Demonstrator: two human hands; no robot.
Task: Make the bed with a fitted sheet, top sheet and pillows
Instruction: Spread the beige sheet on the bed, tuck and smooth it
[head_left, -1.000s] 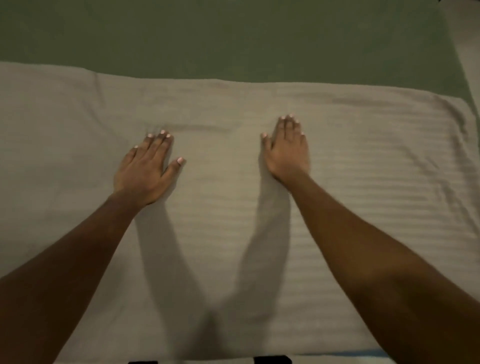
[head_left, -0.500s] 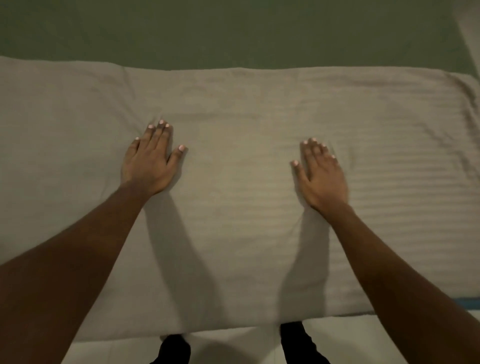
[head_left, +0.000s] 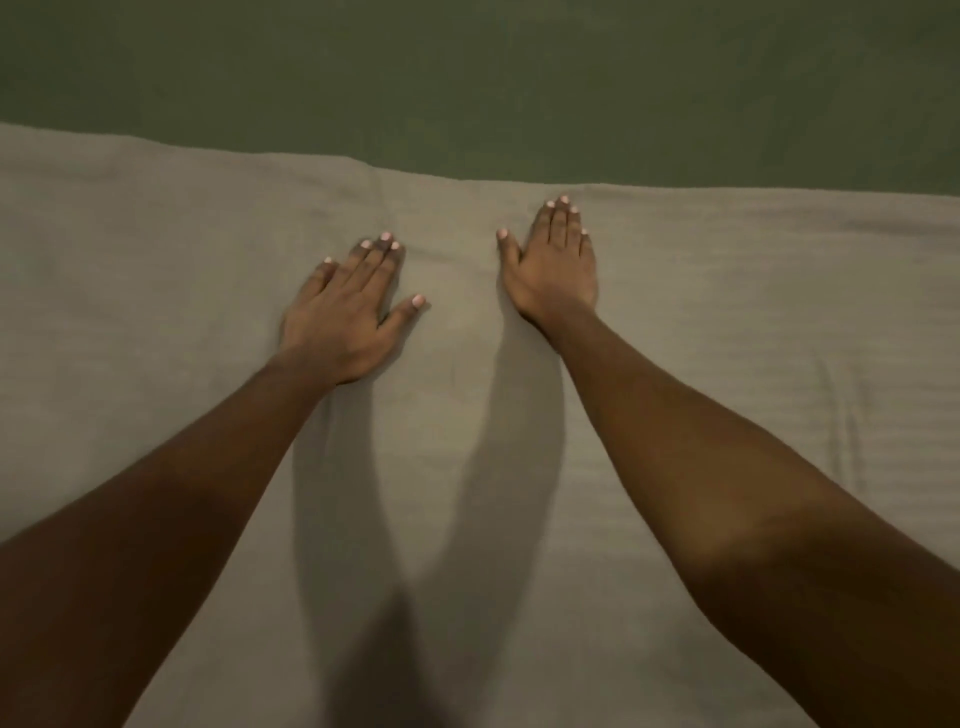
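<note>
op: right hand (head_left: 553, 265) is coming back in from the right since half a second ago and is now sitting close beside left hand (head_left: 345, 317). The view is also pushing forward, so the near bed edge is dropping out of frame

rev: fingers?

op: both palms are lying flat on the grey striped sheet (head_left: 753, 291), fingers straight and held together, thumbs sticking out, gripping nothing. Right fingertips are sitting just short of the sheet's far edge

rev: where's the sheet lying?

op: it's covering the near part of the bed, its far edge running across the frame, with the green fitted sheet (head_left: 467, 78) showing bare beyond it

rev: step?

op: I'm reading it as smoothing. To do it well I'm suggesting keeping palms flat, pressing lightly and sweeping outward from centre, so slack is running off the sides rather than bunching. Dragging hard is risking the whole sheet sliding on the green one and the far edge going crooked

rev: anything left over?

op: creases (head_left: 831, 415) are showing at right, so I'm suggesting aiming the next sweep there
</note>
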